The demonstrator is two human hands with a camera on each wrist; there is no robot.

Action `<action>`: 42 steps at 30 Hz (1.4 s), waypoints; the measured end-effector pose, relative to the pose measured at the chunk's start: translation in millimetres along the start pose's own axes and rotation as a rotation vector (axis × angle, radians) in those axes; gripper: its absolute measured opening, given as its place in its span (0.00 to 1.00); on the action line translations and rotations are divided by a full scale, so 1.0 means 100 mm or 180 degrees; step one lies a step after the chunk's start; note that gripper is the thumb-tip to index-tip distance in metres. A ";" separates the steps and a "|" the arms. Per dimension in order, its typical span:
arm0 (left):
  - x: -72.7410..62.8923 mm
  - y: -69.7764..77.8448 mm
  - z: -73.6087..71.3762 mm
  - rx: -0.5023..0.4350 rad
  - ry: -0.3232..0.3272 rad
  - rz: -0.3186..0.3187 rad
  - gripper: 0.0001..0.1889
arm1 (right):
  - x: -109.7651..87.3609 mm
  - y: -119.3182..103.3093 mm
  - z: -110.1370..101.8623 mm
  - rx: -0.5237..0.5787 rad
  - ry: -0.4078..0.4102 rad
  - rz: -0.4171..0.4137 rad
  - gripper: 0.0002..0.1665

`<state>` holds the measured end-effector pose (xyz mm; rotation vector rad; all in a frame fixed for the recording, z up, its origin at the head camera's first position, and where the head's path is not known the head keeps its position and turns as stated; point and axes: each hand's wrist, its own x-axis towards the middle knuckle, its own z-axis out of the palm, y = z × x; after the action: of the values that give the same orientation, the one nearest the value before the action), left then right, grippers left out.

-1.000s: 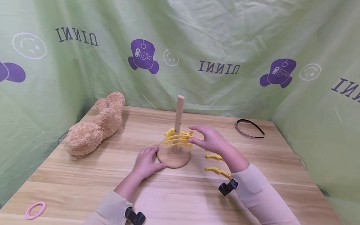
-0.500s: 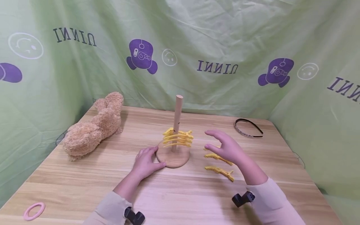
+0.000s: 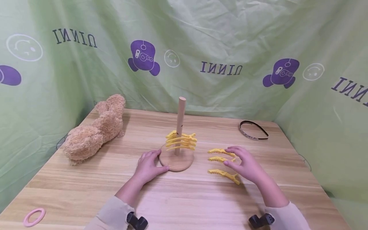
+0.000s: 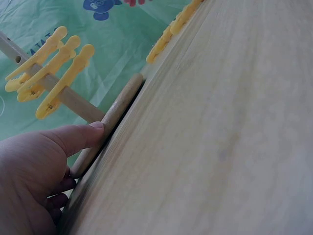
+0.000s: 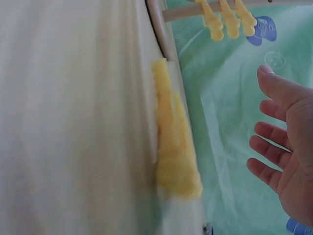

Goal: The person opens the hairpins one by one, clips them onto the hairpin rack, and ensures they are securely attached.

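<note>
A wooden stand, with an upright post (image 3: 180, 116) on a round base (image 3: 181, 163), is on the table. My left hand (image 3: 147, 166) grips the base's left rim; in the left wrist view the thumb (image 4: 80, 137) lies along its edge. Three yellow hair clips (image 3: 184, 143) are clamped across the post, one above another. To the right, three more yellow clips lie in a column: a far one (image 3: 216, 150), a middle one (image 3: 215, 158) and a near one (image 3: 222, 173). Over the far two hovers my right hand (image 3: 245, 164), fingers parted and holding nothing.
A fluffy tan plush toy (image 3: 95, 131) lies at the left. At the back right is a black headband (image 3: 249, 136) with a glittery side. A pink ring (image 3: 34, 217) sits near the front left corner. Green printed cloth (image 3: 224, 92) encloses the table.
My right hand has released the upper clip on the post and moved right and down to the clips on the table. The left hand keeps its place on the base.
</note>
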<state>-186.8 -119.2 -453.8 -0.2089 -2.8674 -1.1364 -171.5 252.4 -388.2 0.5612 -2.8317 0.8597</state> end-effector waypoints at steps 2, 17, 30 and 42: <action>0.00 0.00 0.00 -0.0005 -0.0007 -0.0007 0.44 | -0.06 0.04 0.01 -0.0010 0.0011 0.0047 0.28; 0.00 -0.01 0.00 0.0009 -0.0015 0.0009 0.44 | -0.32 0.23 0.11 -0.0012 -0.0204 0.0394 0.30; 0.00 -0.01 0.00 -0.0001 -0.0012 0.0012 0.44 | -0.41 0.32 0.11 0.0026 -0.0529 0.0506 0.33; 0.00 -0.01 0.01 -0.0010 -0.0018 -0.0008 0.44 | -0.41 0.35 0.11 -0.0156 -0.0594 0.0455 0.22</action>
<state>-187.4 -119.5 -454.9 -0.2091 -2.8717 -1.1428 -147.3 285.6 -424.8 0.4593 -3.0852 0.7965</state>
